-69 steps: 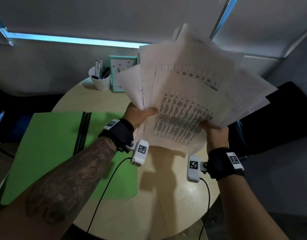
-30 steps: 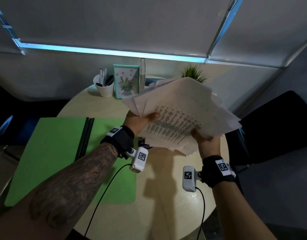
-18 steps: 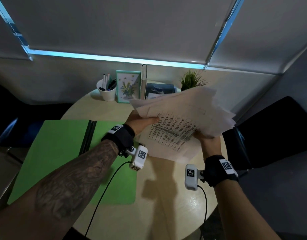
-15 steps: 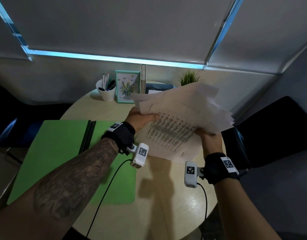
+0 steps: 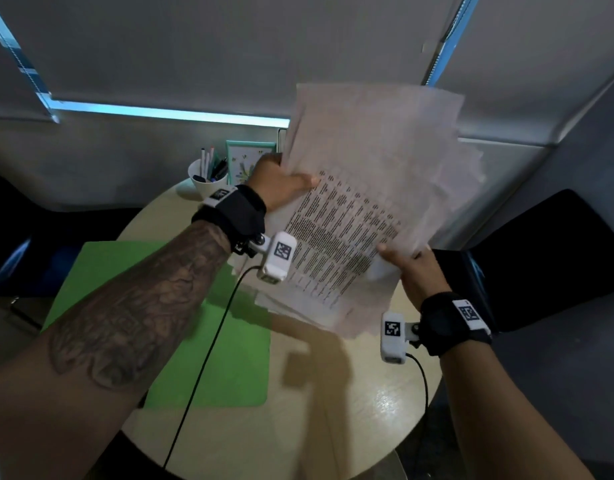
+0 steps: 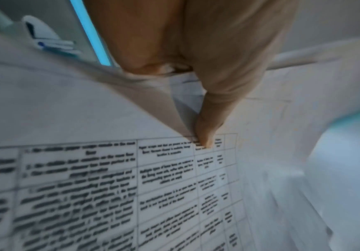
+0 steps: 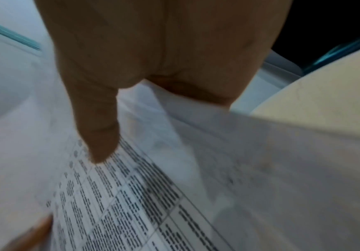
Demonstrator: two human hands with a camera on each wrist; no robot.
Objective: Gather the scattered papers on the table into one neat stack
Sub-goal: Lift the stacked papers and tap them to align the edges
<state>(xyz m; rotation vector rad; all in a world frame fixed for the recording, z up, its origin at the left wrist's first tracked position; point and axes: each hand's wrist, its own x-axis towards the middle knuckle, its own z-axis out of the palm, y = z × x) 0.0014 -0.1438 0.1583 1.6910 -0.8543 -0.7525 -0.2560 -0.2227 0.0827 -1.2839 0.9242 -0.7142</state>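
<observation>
Papers point(image 5: 374, 188) are all gathered, lifted off the bench point(image 5: 333, 393); left hand point(image 5: 281, 183) and right hand point(image 5: 414, 268) each pinch an edge. Sheets remain fanned, so squaring and setting down remain.

The papers point(image 5: 347, 237) carry printed tables of text, too blurred to read.

Round pale wooden table point(image 5: 350, 420). Green folder point(image 5: 229, 368) flat on its left half, reaching the left edge. Far side: white pen cup point(image 5: 208, 181), a teal-framed picture point(image 5: 245, 161) standing just right of it
</observation>
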